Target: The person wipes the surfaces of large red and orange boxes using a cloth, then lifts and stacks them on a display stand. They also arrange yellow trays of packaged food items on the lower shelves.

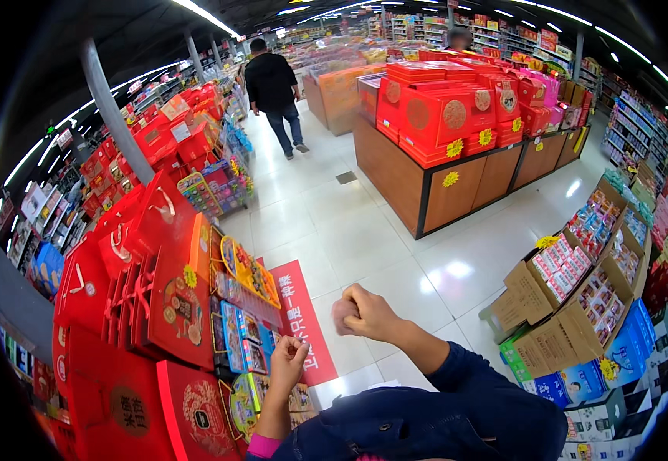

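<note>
My left hand (288,358) is raised with its fingers curled in, and I see nothing in it. It is nearest to a wire rack of small toy packs (247,340), some in blue trays, on the left side of the aisle. To its right, my right hand (371,314) is bent into a loose fist in front of my body. Motion blur covers its fingers, so whether it holds something small cannot be told. Below both hands, a red floor strip (299,320) with white writing lies on the pale tiles.
Red gift boxes (181,317) crowd the left side. Further ahead, a wooden display counter (455,196) carries stacked red boxes (455,109). Opened cardboard cartons (547,328) of packaged goods stand at right. A person in dark clothes (273,86) is in the aisle; another person's head (459,39) shows behind the counter.
</note>
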The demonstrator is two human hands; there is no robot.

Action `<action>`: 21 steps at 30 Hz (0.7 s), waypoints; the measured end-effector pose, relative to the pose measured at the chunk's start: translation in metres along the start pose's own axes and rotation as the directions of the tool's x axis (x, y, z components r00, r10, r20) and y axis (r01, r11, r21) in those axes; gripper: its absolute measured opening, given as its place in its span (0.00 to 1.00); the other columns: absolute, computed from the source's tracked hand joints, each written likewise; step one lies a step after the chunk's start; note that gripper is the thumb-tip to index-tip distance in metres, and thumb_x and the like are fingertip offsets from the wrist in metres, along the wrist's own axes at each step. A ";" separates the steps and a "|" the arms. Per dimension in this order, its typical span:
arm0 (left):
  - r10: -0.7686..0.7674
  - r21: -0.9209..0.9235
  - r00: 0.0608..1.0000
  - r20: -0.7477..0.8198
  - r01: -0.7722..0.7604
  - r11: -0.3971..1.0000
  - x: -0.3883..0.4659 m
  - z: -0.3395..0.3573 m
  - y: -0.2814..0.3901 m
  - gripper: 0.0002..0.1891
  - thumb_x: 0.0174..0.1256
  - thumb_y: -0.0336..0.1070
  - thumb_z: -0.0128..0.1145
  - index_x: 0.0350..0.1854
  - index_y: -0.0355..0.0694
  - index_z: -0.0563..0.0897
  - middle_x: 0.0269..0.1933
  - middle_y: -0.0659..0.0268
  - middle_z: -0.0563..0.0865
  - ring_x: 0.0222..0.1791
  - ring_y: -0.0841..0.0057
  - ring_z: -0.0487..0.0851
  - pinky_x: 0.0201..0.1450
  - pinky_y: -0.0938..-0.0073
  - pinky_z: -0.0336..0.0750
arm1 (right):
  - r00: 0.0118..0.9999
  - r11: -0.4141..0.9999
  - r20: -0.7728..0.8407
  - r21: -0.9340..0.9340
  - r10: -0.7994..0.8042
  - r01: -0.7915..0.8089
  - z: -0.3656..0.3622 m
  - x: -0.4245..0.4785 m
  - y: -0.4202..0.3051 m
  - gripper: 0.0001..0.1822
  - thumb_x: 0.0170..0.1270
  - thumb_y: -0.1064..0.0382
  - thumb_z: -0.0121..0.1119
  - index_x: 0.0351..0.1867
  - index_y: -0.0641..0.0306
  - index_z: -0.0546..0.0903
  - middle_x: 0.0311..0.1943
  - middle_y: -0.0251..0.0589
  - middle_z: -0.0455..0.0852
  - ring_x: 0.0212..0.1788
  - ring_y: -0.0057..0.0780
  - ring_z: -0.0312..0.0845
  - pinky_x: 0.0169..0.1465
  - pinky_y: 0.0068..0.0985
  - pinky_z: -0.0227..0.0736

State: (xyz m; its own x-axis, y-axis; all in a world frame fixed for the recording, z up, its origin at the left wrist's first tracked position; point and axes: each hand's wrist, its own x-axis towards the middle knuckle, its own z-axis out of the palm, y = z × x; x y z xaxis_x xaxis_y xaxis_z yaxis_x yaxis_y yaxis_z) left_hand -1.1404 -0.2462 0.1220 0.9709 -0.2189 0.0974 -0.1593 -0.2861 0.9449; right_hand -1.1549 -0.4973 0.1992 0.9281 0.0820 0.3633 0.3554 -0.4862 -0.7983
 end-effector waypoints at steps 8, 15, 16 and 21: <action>-0.444 -0.551 0.754 0.485 0.657 0.515 0.051 0.062 0.001 0.38 0.72 0.69 0.32 0.63 0.37 0.73 0.60 0.49 0.78 0.61 0.59 0.76 0.64 0.57 0.70 | 0.971 0.947 0.022 0.217 0.236 -0.235 0.041 0.020 0.031 0.11 0.60 0.63 0.58 0.40 0.66 0.73 0.31 0.47 0.81 0.33 0.33 0.79 0.39 0.35 0.73; 0.069 -0.709 0.706 0.705 0.702 0.070 0.110 0.040 -0.028 0.36 0.75 0.60 0.29 0.59 0.26 0.72 0.55 0.43 0.80 0.57 0.51 0.78 0.66 0.54 0.69 | 0.823 0.403 0.401 0.729 0.402 -0.553 0.144 0.042 0.094 0.13 0.59 0.70 0.47 0.44 0.70 0.77 0.39 0.42 0.81 0.43 0.27 0.76 0.46 0.25 0.73; 0.094 -0.735 0.729 0.678 0.675 0.066 0.124 0.025 -0.024 0.33 0.77 0.54 0.26 0.55 0.26 0.74 0.51 0.45 0.82 0.55 0.54 0.79 0.65 0.56 0.69 | 0.880 0.575 0.312 0.668 0.359 -0.472 0.153 0.056 0.083 0.12 0.59 0.68 0.49 0.42 0.70 0.77 0.37 0.43 0.82 0.41 0.28 0.77 0.45 0.25 0.73; -0.215 -0.855 0.912 0.348 0.403 0.327 0.184 -0.021 -0.081 0.15 0.65 0.32 0.43 0.41 0.27 0.80 0.44 0.50 0.85 0.48 0.59 0.82 0.60 0.68 0.72 | 0.960 0.899 0.272 0.400 0.070 -0.179 0.197 0.130 0.083 0.16 0.55 0.65 0.53 0.46 0.70 0.76 0.39 0.49 0.82 0.45 0.37 0.78 0.48 0.31 0.73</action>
State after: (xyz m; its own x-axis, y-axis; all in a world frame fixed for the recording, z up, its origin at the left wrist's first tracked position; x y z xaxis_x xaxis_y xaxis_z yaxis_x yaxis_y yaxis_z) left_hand -0.9456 -0.2437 0.0701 0.8578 -0.4632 -0.2230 0.4924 0.6156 0.6153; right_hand -0.9830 -0.3559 0.0852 0.9458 0.2814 0.1619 0.1979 -0.1041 -0.9747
